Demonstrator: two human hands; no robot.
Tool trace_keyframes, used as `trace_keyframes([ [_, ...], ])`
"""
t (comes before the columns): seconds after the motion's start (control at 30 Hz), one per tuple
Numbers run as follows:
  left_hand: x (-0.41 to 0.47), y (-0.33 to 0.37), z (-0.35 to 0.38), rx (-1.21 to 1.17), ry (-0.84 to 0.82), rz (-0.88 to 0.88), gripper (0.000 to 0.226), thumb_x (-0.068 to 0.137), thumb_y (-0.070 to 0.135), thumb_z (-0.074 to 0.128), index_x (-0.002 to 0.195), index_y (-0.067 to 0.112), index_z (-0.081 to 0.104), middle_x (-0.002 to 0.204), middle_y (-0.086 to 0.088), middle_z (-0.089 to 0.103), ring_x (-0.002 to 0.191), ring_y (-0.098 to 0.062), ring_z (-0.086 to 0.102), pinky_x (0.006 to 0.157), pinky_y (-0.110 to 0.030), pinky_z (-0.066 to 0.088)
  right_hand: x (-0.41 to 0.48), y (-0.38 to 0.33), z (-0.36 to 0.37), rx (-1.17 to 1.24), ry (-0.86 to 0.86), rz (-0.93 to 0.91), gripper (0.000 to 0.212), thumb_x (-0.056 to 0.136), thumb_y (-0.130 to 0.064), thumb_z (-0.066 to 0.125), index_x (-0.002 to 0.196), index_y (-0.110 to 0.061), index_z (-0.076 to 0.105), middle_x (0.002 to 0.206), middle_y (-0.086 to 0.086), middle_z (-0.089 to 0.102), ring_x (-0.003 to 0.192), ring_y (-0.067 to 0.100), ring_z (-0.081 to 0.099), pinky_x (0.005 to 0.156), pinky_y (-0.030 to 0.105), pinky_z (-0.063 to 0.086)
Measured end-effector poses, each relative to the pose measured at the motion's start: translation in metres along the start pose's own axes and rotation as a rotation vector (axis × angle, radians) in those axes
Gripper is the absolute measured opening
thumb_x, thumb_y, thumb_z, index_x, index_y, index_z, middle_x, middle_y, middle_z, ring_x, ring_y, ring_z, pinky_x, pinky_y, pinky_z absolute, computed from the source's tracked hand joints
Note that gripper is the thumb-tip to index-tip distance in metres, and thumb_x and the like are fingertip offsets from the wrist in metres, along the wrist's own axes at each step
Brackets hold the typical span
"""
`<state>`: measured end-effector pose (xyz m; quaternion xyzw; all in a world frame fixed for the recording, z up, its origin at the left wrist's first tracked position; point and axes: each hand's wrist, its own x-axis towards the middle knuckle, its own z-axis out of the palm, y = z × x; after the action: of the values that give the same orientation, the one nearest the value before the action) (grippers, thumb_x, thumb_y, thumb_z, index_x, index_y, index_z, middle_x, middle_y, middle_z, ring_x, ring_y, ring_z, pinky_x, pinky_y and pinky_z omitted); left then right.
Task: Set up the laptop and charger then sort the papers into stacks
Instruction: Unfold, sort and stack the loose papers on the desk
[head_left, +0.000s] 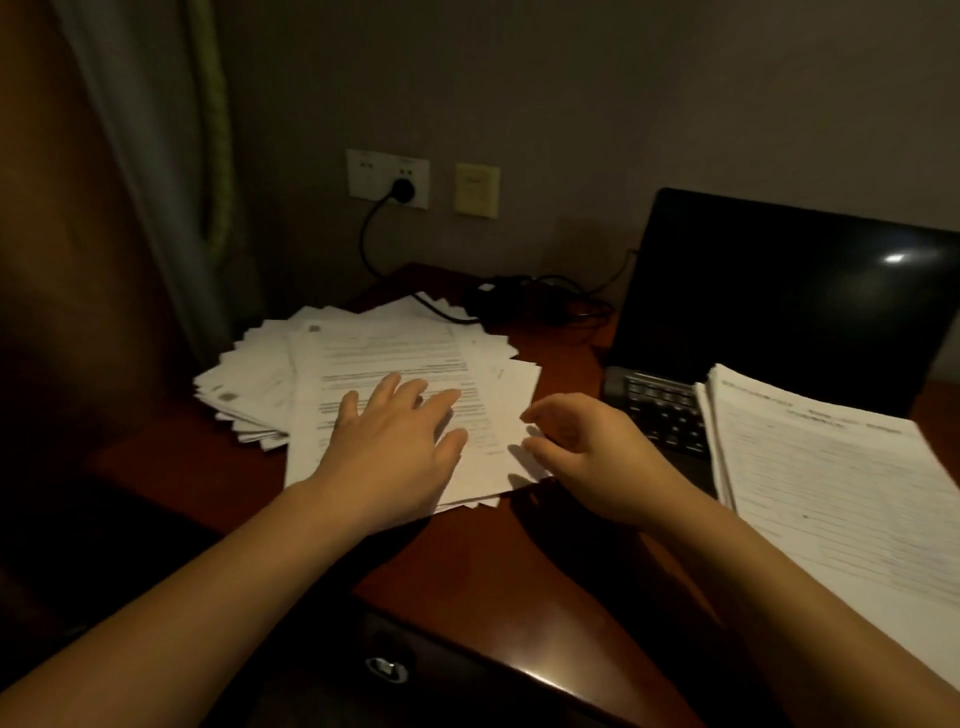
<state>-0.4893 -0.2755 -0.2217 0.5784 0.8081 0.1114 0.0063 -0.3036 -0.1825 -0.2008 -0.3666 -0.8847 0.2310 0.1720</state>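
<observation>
White, fanned paper pile (395, 353) under flat, spread-fingered left hand (395, 447), right hand (587, 452) pinching its edge

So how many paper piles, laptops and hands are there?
Paper piles: 2, the messy pile and the neat stack
Laptops: 1, the laptop
Hands: 2, the left hand and the right hand
Total: 5
</observation>
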Motion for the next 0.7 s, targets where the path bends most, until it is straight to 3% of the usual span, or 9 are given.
trace_keyframes([
  [0.2, -0.003, -0.037, 0.014, -0.025, -0.072, -0.034, 0.050, 0.107, 0.043, 0.016, 0.157, 0.041, 0.009, 0.167, 0.005, 0.004, 0.154, -0.021, -0.004, 0.122, -0.055, -0.003, 0.024, -0.002, 0.004, 0.309, -0.060, 0.262, 0.054, 0.092, -0.021, 0.071, 0.141, -0.028, 0.050, 0.138, 0.000, 0.058, 0.111, 0.013, 0.059, 0.091, 0.030, 0.053],
  [0.33, -0.009, -0.032, 0.017, 0.052, -0.059, -0.044, 0.052, 0.107, 0.037, 0.018, 0.158, 0.037, 0.005, 0.167, 0.001, 0.003, 0.154, -0.024, -0.001, 0.122, -0.055, 0.001, 0.032, 0.000, 0.003, 0.366, -0.076, 0.394, 0.056, 0.090, -0.025, 0.074, 0.141, -0.024, 0.051, 0.123, -0.002, 0.060, 0.085, 0.011, 0.063, 0.063, 0.023, 0.053],
  [0.4, -0.013, -0.026, 0.016, 0.127, -0.036, -0.031, 0.054, 0.107, 0.037, 0.022, 0.158, 0.036, 0.007, 0.166, 0.000, 0.009, 0.152, -0.026, 0.008, 0.121, -0.054, 0.012, 0.036, 0.001, 0.002, 0.306, -0.111, 0.405, 0.043, 0.088, -0.030, 0.076, 0.128, -0.021, 0.061, 0.111, -0.001, 0.064, 0.087, 0.014, 0.065, 0.060, 0.025, 0.055],
  [0.5, -0.018, -0.023, 0.010, 0.167, 0.038, 0.008, 0.049, 0.106, 0.039, 0.021, 0.155, 0.040, 0.017, 0.159, 0.003, 0.023, 0.141, -0.023, 0.026, 0.111, -0.047, 0.024, 0.041, 0.001, 0.001, 0.288, -0.223, 0.394, 0.025, 0.086, -0.035, 0.078, 0.099, -0.015, 0.072, 0.100, 0.004, 0.073, 0.088, 0.019, 0.072, 0.070, 0.034, 0.064],
  [0.63, -0.003, -0.028, -0.003, 0.035, 0.130, 0.028, 0.040, 0.105, 0.042, 0.029, 0.144, 0.043, 0.040, 0.140, 0.010, 0.046, 0.125, -0.016, 0.040, 0.107, -0.042, 0.024, 0.045, -0.003, -0.002, 0.169, -0.210, 0.307, 0.018, 0.090, -0.027, 0.074, 0.103, -0.018, 0.066, 0.101, -0.002, 0.067, 0.086, 0.015, 0.067, 0.056, 0.021, 0.057],
  [0.7, 0.020, -0.030, -0.010, -0.028, 0.127, 0.084, 0.045, 0.103, 0.045, 0.037, 0.148, 0.043, 0.034, 0.147, 0.009, 0.042, 0.133, -0.016, 0.036, 0.113, -0.044, 0.021, 0.048, -0.006, -0.006, 0.105, -0.196, 0.262, 0.020, 0.092, -0.026, 0.072, 0.111, -0.023, 0.064, 0.104, -0.007, 0.062, 0.089, 0.013, 0.064, 0.055, 0.020, 0.054],
])
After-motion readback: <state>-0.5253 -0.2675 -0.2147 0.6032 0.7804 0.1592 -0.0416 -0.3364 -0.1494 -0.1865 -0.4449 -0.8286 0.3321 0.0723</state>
